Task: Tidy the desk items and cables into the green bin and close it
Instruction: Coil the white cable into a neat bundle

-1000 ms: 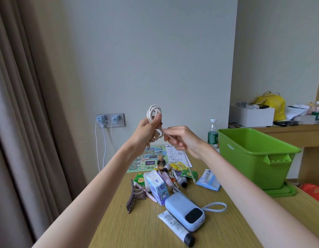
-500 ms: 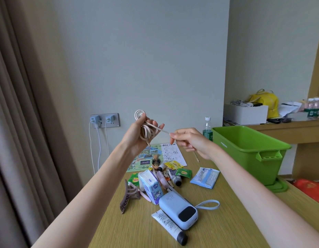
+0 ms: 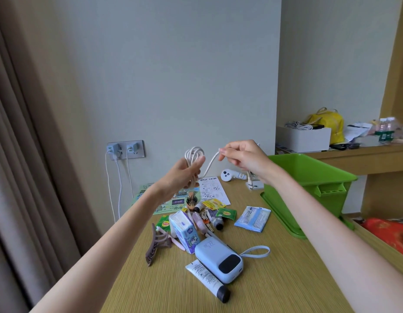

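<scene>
Wood-grain desk is sitting against a pale wall, with clutter lying mid-desk. Green bin is standing open at the desk's right side, resting on what looks like its own flat lid.

Cable: white, braided-looking cord, wound into a small multi-loop coil. It is being held in the air over the back of the desk, left of the bin and not in it yet.
- Left hand is gripping the coil round its waist, with the loops sticking out above the thumb.
- Right hand is pinching the free tail between thumb and fingertips.
- Hands are sitting near each other, not touching, and a short run of cord is spanning between them fairly taut.
- Tail end seems to be hanging below the right hand, but I can't make out the plug.

Handling, my read:
- Light, soft and floppy, with only the plug ends needing any care.
- Braid should be giving decent friction, so not slippery.
- Coil is likely wanting to spring open, so the best hold is across all loops at the waist, as now.
- Tail is probably going round the bundle to lock it.

Power bank, tube, tissue pack, hair clip and wipes packet are waiting on the desk. Task is looking early.
</scene>
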Demonstrator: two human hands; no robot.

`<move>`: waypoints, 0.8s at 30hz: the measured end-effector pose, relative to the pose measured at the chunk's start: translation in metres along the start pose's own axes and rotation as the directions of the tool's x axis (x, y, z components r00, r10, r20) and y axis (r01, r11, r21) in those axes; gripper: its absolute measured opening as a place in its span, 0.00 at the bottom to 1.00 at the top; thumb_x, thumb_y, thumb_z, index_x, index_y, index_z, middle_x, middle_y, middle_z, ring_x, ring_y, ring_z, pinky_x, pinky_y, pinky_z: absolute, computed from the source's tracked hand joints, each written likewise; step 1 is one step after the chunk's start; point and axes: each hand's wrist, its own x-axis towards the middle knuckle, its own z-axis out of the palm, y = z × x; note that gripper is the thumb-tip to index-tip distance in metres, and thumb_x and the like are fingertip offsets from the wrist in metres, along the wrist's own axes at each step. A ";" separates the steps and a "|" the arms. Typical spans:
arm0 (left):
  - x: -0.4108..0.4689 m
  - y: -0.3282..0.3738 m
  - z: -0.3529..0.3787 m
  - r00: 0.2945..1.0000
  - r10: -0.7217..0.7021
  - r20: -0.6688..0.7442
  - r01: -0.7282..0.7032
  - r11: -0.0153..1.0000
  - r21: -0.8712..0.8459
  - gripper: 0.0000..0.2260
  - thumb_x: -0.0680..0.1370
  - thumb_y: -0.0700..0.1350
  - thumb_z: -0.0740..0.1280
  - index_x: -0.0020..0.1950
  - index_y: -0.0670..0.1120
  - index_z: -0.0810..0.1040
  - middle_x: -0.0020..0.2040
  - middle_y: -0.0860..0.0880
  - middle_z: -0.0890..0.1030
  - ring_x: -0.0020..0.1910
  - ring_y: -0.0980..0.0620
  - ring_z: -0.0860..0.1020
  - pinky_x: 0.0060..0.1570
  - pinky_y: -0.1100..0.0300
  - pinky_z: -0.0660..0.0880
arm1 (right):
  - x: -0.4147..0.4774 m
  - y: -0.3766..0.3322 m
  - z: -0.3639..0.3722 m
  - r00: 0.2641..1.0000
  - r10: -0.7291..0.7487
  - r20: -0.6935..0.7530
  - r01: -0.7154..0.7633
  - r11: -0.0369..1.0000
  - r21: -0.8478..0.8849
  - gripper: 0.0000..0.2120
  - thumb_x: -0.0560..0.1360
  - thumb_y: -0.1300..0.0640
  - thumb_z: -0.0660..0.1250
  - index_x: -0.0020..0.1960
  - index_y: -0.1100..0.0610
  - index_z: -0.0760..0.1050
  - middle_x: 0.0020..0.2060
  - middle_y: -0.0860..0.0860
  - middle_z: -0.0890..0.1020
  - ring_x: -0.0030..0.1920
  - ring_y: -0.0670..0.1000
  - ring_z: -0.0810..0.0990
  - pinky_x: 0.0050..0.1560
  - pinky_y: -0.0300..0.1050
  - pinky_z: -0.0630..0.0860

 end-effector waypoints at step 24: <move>-0.012 0.037 0.018 0.947 0.043 0.320 -0.134 0.954 0.269 0.08 0.81 0.47 0.63 0.47 0.43 0.72 0.36 0.41 0.79 0.30 0.49 0.80 0.36 0.51 0.82 | -0.005 0.032 -0.009 0.909 0.259 0.328 -0.291 0.955 0.052 0.13 0.82 0.54 0.58 0.44 0.58 0.76 0.25 0.48 0.71 0.18 0.42 0.60 0.18 0.33 0.53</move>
